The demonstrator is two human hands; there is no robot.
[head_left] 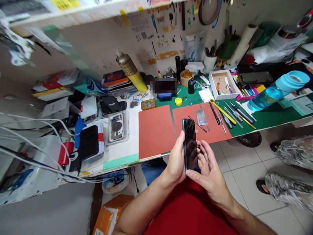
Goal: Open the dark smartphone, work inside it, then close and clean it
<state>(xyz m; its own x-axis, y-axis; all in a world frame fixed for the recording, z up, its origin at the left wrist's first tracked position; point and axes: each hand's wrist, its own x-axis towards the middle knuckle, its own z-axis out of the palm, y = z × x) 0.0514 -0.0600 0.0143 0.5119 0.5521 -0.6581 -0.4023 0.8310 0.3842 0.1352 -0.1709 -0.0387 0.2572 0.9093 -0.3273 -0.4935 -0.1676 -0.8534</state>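
Observation:
A dark smartphone (190, 143) is held up in front of my red top, above the near edge of the bench, its glossy black screen facing up. My left hand (178, 160) grips it along the left side, thumb on the edge. At the lower right, my right hand (209, 166) has its thumb against the phone's bottom corner and its fingers loosely curled by the right edge. Behind the phone lies a reddish-brown mat (163, 130); a second mat (215, 130) carries a small metal plate (201, 117) and thin tools.
Tweezers, a yellow-handled tool (223, 111) and other hand tools lie to the right, near a blue water bottle (271, 93). A white box (224, 85) holds small tools. Phones, an opened phone (116, 127) and white cables (36, 148) crowd the left. Another person's legs (290, 186) show at right.

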